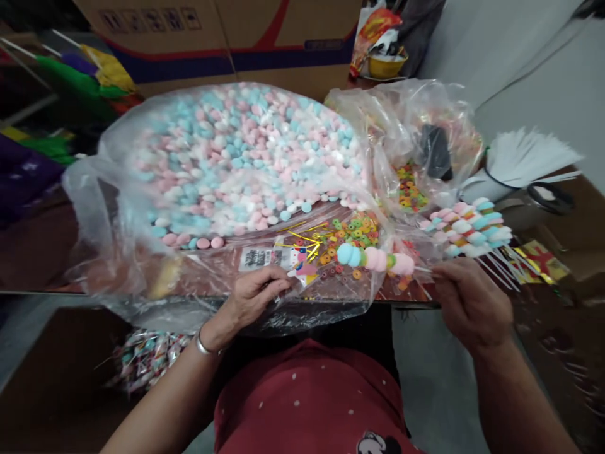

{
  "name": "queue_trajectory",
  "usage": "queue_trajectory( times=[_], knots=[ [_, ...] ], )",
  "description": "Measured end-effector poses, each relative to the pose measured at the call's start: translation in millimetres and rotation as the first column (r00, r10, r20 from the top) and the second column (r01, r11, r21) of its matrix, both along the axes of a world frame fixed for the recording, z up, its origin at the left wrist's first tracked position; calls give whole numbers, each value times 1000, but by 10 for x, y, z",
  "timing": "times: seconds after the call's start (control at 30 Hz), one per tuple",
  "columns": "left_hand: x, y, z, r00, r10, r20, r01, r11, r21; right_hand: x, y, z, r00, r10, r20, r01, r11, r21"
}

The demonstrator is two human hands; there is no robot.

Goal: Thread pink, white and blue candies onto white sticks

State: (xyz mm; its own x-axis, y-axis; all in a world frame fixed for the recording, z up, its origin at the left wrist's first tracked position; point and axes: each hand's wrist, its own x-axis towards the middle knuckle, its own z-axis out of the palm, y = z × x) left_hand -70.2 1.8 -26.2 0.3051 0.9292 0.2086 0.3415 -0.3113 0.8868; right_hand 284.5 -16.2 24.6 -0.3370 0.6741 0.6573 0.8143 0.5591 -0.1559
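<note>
My right hand (475, 306) is closed around the white stick of a candy skewer (375, 258). Blue and pink marshmallows with small green and orange rings are threaded along it, and it points left. My left hand (258, 291) is pinched at the edge of a small clear packaging bag (305, 271) with a colourful cartoon print; its transparent part is hard to make out. Loose fruit-coloured ring candies (352, 233) lie behind the skewer, beside gold twist ties (312, 243). Finished-looking marshmallow skewers (472, 227) are stacked behind my right hand.
A large clear bag of pastel marshmallows (246, 151) covers much of the table. White sticks (534, 154) stand in a container at right, near a dark-lidded jar (551, 195). Wrapped candies (146, 356) fill a box at lower left. A big cardboard carton (227, 38) stands behind.
</note>
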Motion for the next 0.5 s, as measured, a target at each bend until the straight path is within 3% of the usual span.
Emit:
queue_trajectory(
  times=[0.3, 0.5],
  knots=[
    [-69, -16, 36, 996, -87, -37, 86, 996, -15, -238, 129, -34, 979, 170, 109, -172, 985, 4],
    [-92, -2, 32, 992, -120, -31, 112, 976, -187, -229, 153, -6, 955, 258, 147, -259, 966, -12]
  ],
)
